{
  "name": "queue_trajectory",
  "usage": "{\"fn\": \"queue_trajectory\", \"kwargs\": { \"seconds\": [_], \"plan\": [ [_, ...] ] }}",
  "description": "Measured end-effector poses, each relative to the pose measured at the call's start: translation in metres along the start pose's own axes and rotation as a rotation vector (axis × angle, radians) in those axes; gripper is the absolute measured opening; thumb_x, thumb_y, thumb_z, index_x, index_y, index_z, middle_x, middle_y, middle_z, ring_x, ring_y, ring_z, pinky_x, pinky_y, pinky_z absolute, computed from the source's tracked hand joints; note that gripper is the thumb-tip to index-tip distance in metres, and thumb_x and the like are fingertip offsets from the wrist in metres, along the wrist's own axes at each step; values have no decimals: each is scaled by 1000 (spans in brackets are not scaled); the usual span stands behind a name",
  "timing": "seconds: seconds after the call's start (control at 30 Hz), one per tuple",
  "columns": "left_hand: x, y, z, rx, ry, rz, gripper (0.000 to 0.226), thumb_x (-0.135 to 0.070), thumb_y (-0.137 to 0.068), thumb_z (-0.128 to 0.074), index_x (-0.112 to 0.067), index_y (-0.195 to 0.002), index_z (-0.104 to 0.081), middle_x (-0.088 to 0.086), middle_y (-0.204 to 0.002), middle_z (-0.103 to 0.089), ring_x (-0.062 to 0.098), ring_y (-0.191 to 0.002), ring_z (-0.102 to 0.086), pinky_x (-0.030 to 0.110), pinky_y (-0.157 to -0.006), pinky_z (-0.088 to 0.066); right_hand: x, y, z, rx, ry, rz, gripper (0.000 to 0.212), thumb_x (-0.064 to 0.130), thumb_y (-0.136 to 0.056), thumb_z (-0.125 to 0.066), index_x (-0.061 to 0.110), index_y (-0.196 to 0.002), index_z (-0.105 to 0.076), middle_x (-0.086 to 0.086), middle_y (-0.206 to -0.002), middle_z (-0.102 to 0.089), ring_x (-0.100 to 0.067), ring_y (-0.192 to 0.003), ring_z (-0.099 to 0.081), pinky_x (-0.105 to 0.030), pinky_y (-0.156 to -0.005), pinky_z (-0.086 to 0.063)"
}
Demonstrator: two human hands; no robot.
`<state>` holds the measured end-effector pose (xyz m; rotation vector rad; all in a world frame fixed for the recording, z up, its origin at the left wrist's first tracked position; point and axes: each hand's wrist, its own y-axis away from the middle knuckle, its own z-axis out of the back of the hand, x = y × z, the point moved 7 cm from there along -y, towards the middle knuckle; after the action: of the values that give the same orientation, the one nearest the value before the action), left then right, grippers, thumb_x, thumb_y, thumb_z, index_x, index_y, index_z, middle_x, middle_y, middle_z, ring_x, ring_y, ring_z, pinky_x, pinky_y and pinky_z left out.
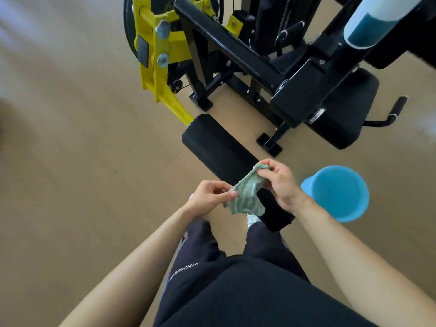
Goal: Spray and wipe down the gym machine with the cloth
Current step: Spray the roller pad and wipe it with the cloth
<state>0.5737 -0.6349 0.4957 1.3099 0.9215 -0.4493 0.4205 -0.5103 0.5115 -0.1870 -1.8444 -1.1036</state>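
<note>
Green-and-white striped cloth hangs between my two hands, held up in the air. My left hand pinches its lower left edge between thumb and forefinger. My right hand pinches the upper corner with thumb and curled fingers, so the cloth sags loosely from one grip to the other. Straight under it lies the near end of a long black padded roller. The roller runs away from me to a yellow steel lever arm on the black-framed gym machine. The machine's black seat pad sits towards the right edge of the tan floor. A round blue plastic bucket stands on the floor just beside my right wrist, mouth open towards me. At the far right corner a pale cylindrical bottle of blue liquid shows against the machine's frame, well apart from both hands. I cannot tell what it rests on. My dark trousers fill the near edge.
</note>
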Motion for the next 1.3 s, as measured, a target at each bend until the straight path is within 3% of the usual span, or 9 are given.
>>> {"fn": "queue_trajectory", "kwargs": {
  "seconds": [0.13,0.27,0.4,0.53,0.67,0.87,1.0,1.13,1.3],
  "plan": [
    [3,-6,40,25,94,36,22,-12,-91,-77,-9,-75,-63,-3,-69,-68,10,-63,-62,19,-59,-51,-21,16,-17,-57,-240,-111,28,0,-96,-40,10,-78,-58,-12,-91,-70,-26,-90,-68,-48,-86,-58],
    [-5,-9,65,121,50,-12,22,-20,-87,-79,-10,-78,-61,-3,-71,-69,11,-65,-63,22,-63,-52,-49,35,-48,-120,-396,-230,28,10,-100,-42,11,-73,-52,-19,-100,-75,-34,-87,-73,-42,-72,-61],
    [-11,-13,82,126,-43,-52,21,-26,-92,-78,-13,-86,-62,10,-85,-72,24,-80,-68,39,-73,-57,-65,44,-65,-229,-76,-153,41,7,-92,-74,16,-67,-43,-10,-72,-56,-20,-70,-67,-31,-62,-58],
    [-27,-28,93,30,-276,-131,24,-26,-94,-78,-9,-88,-62,-7,-68,-67,6,-61,-61,22,-59,-51,-64,42,-59,-343,110,-78,36,-13,-81,-73,14,-72,-51,-6,-73,-48,-16,-64,-48,-24,-57,-46],
    [-41,-66,92,-11,-482,-207,16,-28,-91,-80,-25,-85,-65,8,-74,-68,12,-61,-55,30,-61,-47,-36,27,-37,-526,291,41,23,-11,-86,-68,11,-82,-62,0,-80,-61,-11,-61,-50,-18,-57,-46],
    [-56,-112,73,-192,-795,-224,23,-27,-94,-71,-29,-116,-69,-8,-101,-68,19,-95,-65,33,-72,-49,-17,-11,-17,-750,803,132,45,-8,-85,-64,16,-123,-65,-7,-125,-60,-29,-109,-56,-34,-92,-44],
    [-34,-97,87,-447,-690,-189,40,-18,-92,-68,-30,-130,-62,-5,-122,-59,17,-108,-61,33,-77,-48,-29,-35,-54,-547,1206,425,50,14,-88,-73,9,-136,-60,-14,-151,-50,-38,-141,-42,-53,-112,-39],
    [0,-75,134,-689,-480,-100,41,-16,-93,-69,-25,-132,-61,-2,-124,-56,19,-107,-62,39,-86,-54,-63,-71,-65,-177,1405,181,84,63,-100,-45,27,-165,-6,-4,-174,4,-33,-159,-2,-52,-127,-9],
    [27,-105,175,-541,-295,17,63,-21,-97,-70,-26,-155,-45,-2,-148,-51,17,-125,-57,38,-108,-49,-72,-102,-70,-160,1613,92,101,87,-88,-31,41,-156,29,-11,-172,15,-49,-154,-12,-67,-121,-16]
  ]
}}
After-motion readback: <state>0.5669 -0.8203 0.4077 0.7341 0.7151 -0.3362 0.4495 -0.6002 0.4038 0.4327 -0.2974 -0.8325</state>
